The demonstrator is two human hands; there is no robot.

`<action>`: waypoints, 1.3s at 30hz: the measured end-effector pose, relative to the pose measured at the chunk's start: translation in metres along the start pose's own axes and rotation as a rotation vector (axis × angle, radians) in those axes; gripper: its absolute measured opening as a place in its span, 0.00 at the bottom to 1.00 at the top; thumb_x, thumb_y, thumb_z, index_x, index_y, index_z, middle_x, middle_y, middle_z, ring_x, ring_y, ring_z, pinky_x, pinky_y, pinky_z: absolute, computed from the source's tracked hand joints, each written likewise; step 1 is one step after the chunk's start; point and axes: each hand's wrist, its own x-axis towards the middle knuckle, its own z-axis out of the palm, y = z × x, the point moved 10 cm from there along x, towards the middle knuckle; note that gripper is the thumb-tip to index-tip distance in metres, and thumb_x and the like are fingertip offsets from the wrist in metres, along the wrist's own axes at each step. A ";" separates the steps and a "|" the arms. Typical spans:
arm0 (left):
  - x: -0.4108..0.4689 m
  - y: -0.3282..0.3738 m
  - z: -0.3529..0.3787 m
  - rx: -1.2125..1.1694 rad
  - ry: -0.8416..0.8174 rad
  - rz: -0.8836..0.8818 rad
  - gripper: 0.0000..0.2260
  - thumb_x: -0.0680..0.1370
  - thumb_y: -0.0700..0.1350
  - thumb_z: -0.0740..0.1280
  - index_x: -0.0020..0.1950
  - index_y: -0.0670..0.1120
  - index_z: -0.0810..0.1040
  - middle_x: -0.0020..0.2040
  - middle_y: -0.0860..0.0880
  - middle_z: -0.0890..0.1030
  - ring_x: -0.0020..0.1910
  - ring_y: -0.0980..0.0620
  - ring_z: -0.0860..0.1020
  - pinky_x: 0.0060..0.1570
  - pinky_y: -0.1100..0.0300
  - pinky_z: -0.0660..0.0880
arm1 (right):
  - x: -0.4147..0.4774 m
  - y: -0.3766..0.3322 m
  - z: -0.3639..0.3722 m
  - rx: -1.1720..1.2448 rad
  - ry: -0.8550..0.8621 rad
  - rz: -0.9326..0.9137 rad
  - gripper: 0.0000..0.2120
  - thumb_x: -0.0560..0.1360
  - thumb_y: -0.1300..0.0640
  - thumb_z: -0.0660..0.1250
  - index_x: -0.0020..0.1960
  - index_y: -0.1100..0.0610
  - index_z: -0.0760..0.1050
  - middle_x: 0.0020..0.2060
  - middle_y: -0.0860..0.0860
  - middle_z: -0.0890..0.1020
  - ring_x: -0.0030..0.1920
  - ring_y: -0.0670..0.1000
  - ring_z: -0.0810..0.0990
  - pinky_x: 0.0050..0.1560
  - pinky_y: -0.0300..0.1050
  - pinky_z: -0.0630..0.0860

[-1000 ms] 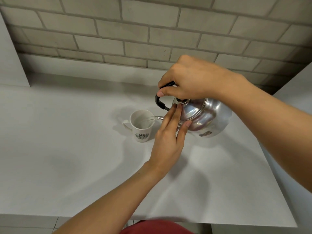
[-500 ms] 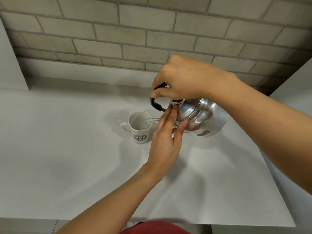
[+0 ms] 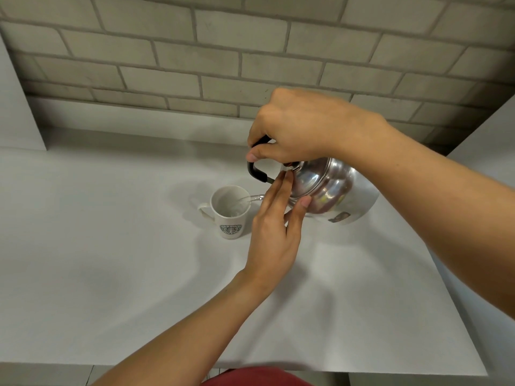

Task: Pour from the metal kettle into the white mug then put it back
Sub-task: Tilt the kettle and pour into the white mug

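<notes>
A shiny metal kettle (image 3: 331, 190) is tipped to the left in the air above the white counter. My right hand (image 3: 295, 129) grips its black handle from above. My left hand (image 3: 276, 232) has its fingers flat against the kettle's lid and front, fingers apart. A thin clear stream runs from the spout into the white mug (image 3: 230, 213), which stands upright just left of the kettle with a green round logo facing me and its handle to the left.
The white counter (image 3: 111, 260) runs back to a grey brick wall (image 3: 223, 59). White panels rise at the left (image 3: 16, 112) and right (image 3: 485, 129) ends. The counter's front edge lies close to my body.
Kettle and hands stay in almost the same pose over the mug. The pouring stream goes on. The view has shifted slightly.
</notes>
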 end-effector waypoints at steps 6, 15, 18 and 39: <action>0.001 0.000 0.003 -0.083 -0.013 -0.016 0.23 0.85 0.48 0.64 0.80 0.46 0.67 0.78 0.49 0.69 0.74 0.70 0.64 0.60 0.72 0.74 | 0.001 -0.001 -0.001 -0.021 -0.014 0.003 0.18 0.81 0.41 0.66 0.50 0.54 0.86 0.37 0.54 0.83 0.42 0.60 0.81 0.44 0.58 0.82; 0.002 -0.002 0.004 -0.140 -0.017 -0.027 0.23 0.85 0.50 0.64 0.80 0.47 0.66 0.78 0.48 0.70 0.76 0.57 0.68 0.60 0.68 0.75 | 0.005 -0.003 -0.001 -0.042 -0.025 0.002 0.16 0.81 0.41 0.67 0.51 0.52 0.87 0.33 0.49 0.76 0.43 0.61 0.82 0.43 0.57 0.83; 0.002 -0.002 0.005 -0.140 -0.015 -0.023 0.23 0.85 0.49 0.64 0.80 0.47 0.67 0.77 0.47 0.71 0.76 0.56 0.68 0.61 0.68 0.76 | 0.007 -0.004 -0.001 -0.050 -0.024 -0.001 0.16 0.81 0.41 0.67 0.50 0.52 0.86 0.31 0.46 0.73 0.43 0.61 0.82 0.43 0.57 0.83; 0.002 -0.001 0.007 -0.132 -0.016 -0.036 0.23 0.85 0.51 0.64 0.79 0.47 0.67 0.76 0.50 0.72 0.69 0.45 0.76 0.65 0.51 0.77 | 0.012 0.001 -0.001 -0.075 -0.044 0.050 0.15 0.80 0.41 0.69 0.52 0.51 0.87 0.31 0.44 0.71 0.45 0.62 0.82 0.45 0.57 0.83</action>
